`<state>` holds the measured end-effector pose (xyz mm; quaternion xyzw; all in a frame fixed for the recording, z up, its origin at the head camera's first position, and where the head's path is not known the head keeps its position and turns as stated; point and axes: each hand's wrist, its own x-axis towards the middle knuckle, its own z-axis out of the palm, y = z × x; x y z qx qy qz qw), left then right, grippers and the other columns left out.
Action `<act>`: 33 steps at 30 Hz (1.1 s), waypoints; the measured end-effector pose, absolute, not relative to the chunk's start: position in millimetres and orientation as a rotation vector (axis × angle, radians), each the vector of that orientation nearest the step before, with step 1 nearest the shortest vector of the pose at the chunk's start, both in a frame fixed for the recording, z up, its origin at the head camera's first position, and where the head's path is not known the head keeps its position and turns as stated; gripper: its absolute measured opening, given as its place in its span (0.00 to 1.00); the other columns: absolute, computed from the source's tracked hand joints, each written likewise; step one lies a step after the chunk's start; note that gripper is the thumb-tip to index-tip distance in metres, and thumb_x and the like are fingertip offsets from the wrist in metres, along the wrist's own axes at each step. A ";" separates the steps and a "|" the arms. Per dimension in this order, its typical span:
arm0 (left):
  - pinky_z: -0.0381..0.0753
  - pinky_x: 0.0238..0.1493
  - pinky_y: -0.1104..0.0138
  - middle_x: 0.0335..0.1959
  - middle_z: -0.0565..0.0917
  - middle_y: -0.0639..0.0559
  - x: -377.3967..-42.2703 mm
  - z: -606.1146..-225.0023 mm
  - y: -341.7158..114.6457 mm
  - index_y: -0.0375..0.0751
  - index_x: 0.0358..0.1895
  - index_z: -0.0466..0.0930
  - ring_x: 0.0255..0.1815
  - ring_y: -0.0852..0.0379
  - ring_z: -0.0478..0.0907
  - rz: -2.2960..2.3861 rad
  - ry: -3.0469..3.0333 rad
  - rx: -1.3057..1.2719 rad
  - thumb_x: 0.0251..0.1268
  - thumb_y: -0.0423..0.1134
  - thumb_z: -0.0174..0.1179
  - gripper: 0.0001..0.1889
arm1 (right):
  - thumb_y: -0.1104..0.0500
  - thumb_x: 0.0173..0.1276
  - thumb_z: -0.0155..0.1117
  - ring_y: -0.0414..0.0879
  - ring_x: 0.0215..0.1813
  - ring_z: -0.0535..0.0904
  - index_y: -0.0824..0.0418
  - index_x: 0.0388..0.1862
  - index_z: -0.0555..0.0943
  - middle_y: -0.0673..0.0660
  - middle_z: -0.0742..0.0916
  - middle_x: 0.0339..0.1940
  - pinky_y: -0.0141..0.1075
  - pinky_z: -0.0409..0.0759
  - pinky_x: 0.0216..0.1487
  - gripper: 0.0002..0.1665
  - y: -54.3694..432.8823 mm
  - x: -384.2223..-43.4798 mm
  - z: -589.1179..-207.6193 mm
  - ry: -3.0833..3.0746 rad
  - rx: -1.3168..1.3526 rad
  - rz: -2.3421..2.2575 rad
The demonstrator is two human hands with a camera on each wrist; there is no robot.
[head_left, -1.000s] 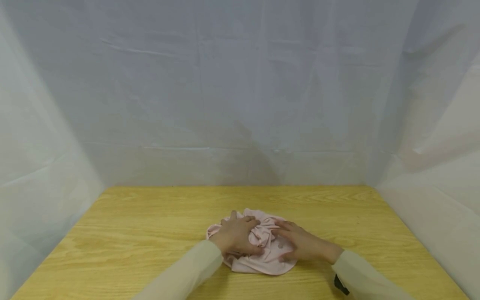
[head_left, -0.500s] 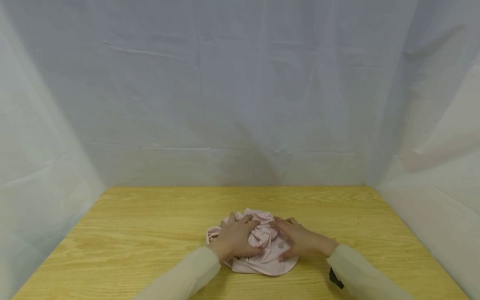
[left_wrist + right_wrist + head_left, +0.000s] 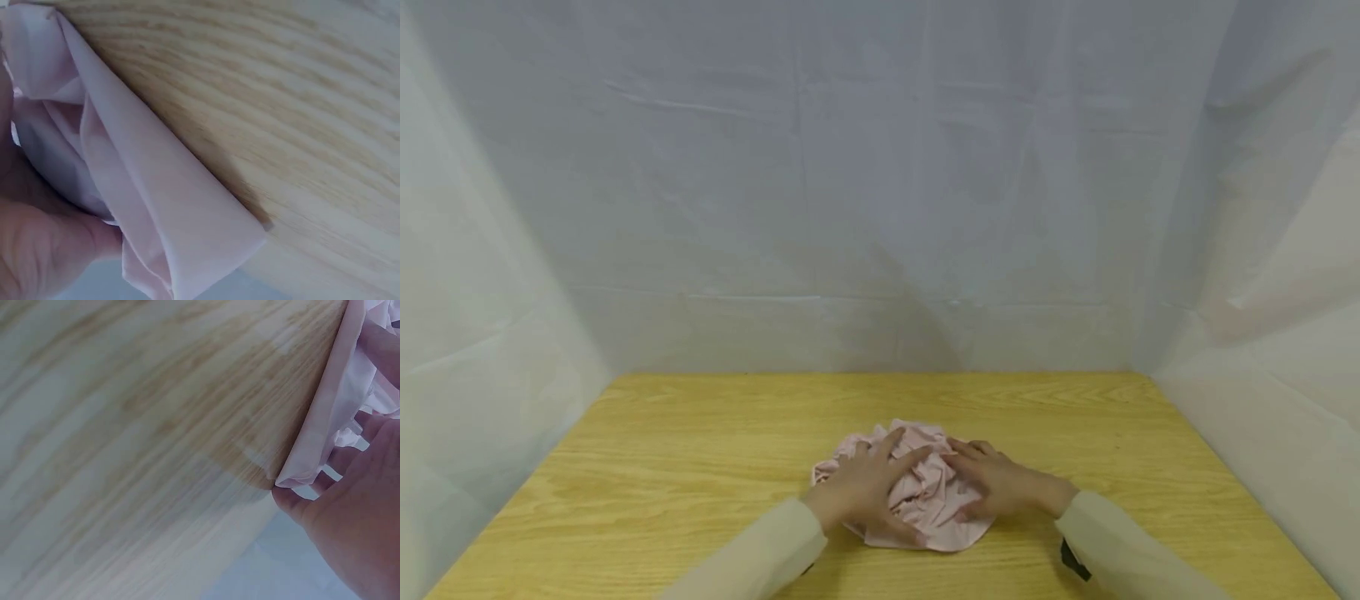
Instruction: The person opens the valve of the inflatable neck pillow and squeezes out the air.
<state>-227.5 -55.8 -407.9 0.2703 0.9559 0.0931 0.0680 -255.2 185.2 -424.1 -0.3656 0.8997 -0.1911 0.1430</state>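
Note:
A crumpled pale pink cloth (image 3: 934, 483) lies bunched on the table, its kind of garment unclear. Over its left part rests my left hand (image 3: 861, 487), fingers spread apart and thumb toward the near edge. My right hand (image 3: 1000, 483) touches the right side of the cloth with spread, slightly bent fingers. In the left wrist view, a loose fold of the pink cloth (image 3: 181, 212) stands beside the hand (image 3: 44, 247). The right wrist view has the cloth's edge (image 3: 331, 419) along the fingers of the right hand (image 3: 362, 512). Some fingertips are hidden in the folds.
The wooden table (image 3: 700, 433) surrounds the cloth. White sheeting hangs as a back wall (image 3: 880, 183) and at both sides. A small black object (image 3: 1073, 560) sits under the right sleeve (image 3: 1120, 542).
My left hand has shifted slightly left and nearer, its fingers spreading wider over the folds. The cloth's middle has been rearranged a little. The right hand has moved only slightly.

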 end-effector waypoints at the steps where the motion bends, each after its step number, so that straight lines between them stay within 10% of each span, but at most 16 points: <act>1: 0.66 0.47 0.32 0.74 0.46 0.46 -226.3 -408.4 -56.3 0.69 0.70 0.47 0.64 0.26 0.56 0.264 2.886 0.829 0.30 0.75 0.62 0.56 | 0.41 0.58 0.62 0.64 0.71 0.49 0.59 0.70 0.58 0.62 0.53 0.74 0.64 0.57 0.62 0.47 185.4 -254.7 -424.2 2.591 -1.052 -0.553; 18: 0.68 0.47 0.35 0.72 0.56 0.48 -223.7 -422.6 -52.1 0.66 0.63 0.64 0.59 0.29 0.63 0.128 3.044 0.846 0.51 0.67 0.54 0.34 | 0.38 0.60 0.58 0.70 0.70 0.48 0.61 0.70 0.57 0.70 0.52 0.72 0.65 0.48 0.65 0.46 192.4 -245.9 -430.4 2.616 -1.148 -0.627; 33: 0.66 0.51 0.36 0.73 0.53 0.47 -222.3 -418.1 -55.2 0.64 0.66 0.60 0.61 0.31 0.62 0.230 2.980 0.873 0.51 0.66 0.56 0.37 | 0.38 0.68 0.46 0.63 0.74 0.38 0.62 0.73 0.45 0.67 0.43 0.74 0.63 0.43 0.68 0.46 195.5 -242.5 -436.0 2.595 -1.166 -0.430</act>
